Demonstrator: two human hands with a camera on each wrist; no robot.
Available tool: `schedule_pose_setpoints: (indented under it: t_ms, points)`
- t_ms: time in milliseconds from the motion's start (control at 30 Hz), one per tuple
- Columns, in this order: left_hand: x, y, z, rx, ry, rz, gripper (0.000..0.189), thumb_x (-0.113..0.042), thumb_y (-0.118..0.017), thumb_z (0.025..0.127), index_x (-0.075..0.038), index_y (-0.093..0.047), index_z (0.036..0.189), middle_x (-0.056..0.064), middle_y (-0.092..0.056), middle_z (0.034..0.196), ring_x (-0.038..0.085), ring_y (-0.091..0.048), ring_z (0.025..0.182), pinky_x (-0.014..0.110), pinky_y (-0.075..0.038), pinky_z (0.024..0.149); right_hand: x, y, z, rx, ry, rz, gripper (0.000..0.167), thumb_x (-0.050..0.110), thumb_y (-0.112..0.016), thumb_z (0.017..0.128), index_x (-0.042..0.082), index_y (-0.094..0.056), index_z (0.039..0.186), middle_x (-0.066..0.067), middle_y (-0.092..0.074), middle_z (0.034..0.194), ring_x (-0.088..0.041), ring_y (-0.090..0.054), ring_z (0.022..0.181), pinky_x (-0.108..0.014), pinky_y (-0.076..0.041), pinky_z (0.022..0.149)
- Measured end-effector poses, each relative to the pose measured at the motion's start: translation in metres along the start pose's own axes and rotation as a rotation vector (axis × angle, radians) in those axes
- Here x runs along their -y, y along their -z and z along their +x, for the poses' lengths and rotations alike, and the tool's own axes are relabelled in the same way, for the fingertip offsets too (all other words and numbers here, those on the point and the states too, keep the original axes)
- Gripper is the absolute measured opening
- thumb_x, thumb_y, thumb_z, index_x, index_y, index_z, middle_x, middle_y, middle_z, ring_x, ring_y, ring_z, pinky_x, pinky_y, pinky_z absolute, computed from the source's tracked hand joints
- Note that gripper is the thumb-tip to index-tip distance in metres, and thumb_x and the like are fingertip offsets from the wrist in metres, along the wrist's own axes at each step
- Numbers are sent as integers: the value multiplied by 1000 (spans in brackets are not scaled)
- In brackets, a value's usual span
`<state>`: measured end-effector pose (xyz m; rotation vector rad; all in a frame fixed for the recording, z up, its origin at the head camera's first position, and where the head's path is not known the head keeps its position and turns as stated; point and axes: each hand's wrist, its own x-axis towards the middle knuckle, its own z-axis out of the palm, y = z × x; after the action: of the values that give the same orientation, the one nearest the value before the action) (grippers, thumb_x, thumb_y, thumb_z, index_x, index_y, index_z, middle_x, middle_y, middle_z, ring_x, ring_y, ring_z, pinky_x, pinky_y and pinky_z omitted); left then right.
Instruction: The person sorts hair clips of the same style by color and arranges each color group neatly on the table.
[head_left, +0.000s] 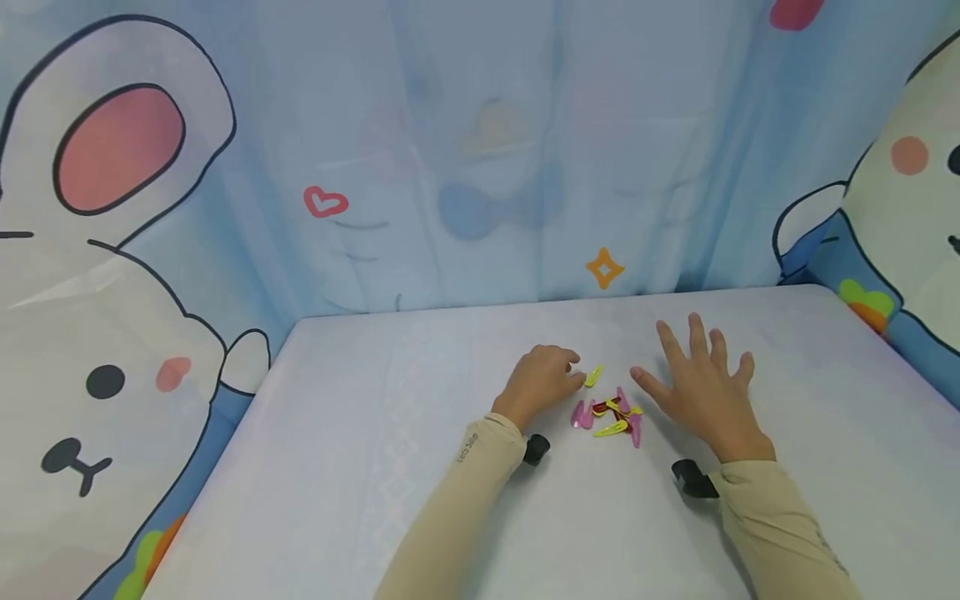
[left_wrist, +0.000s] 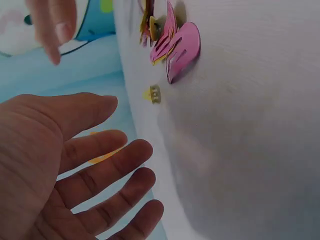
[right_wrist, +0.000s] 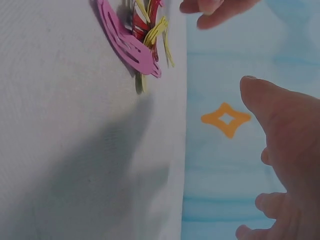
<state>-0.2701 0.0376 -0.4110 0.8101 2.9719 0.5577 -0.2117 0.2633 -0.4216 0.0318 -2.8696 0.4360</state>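
Note:
A small pile of snap hair clips lies on the white table, with pink clips (head_left: pixel 636 430), yellow clips (head_left: pixel 611 428) and dark red clips (head_left: pixel 600 407) overlapping. One yellow clip (head_left: pixel 593 376) lies apart, just behind the pile. My left hand (head_left: pixel 538 385) hovers at the pile's left, thumb and fingers apart and nothing between them, as the left wrist view shows. To the right of the pile my right hand (head_left: pixel 703 398) is spread wide and holds nothing. In the right wrist view a pink clip (right_wrist: pixel 127 45) lies nearest that hand.
The white table (head_left: pixel 360 450) reaches back to a light blue curtain (head_left: pixel 480 167) printed with cartoon animals. A black wrist camera (head_left: pixel 537 449) sits at the left sleeve, and another black camera (head_left: pixel 693 479) at the right sleeve.

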Motion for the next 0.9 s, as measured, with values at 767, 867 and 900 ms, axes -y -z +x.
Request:
schedule_pose_setpoints:
  t_ms: [767,867,900]
  points:
    - [-39,-7,37,174,-148,378,13,-13,-73,103,-15,-76,115,-3,-72,100,8,-60,80,22,-52,75,-4,0,-1,82,1,24,86,44,-70,100,-2,-32,162,-43,-10,165,-71,-13,145,-90,-5,107]
    - [-43,-6,39,184,-167,439,13,-16,-75,103,-18,-77,116,-4,-73,101,8,-61,78,22,-53,73,-4,0,-1,86,0,22,85,44,-70,100,-2,-33,162,-44,-11,165,-71,-14,145,-90,-5,106]
    - [-44,-6,40,185,-170,444,14,-17,-75,103,-18,-77,116,-5,-73,101,8,-61,78,22,-53,73,-4,0,-1,87,0,21,85,44,-70,100,-2,-33,162,-44,-11,164,-71,-14,145,-90,-5,107]
